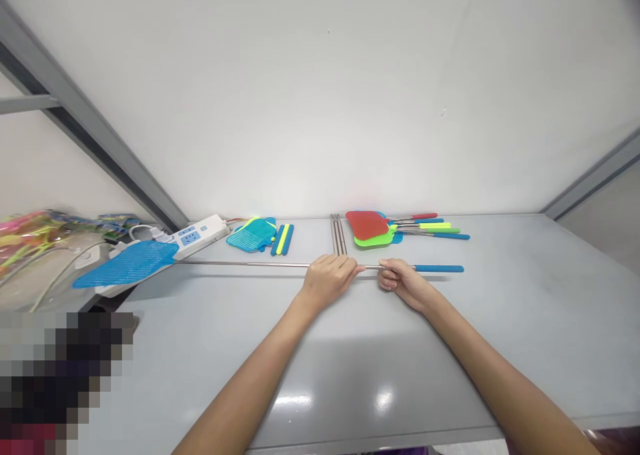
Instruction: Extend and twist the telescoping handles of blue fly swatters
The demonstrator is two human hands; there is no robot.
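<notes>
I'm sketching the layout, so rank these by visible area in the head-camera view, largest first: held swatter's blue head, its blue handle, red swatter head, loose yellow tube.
1. Held swatter's blue head
2. Red swatter head
3. Held swatter's blue handle
4. Loose yellow tube

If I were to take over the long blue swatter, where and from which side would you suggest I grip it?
Probably by the blue handle, coming from the right: that straight, thicker end sticks out uncovered, while the left hand and right hand are on the thin metal shaft and the broad head is far left.
</notes>
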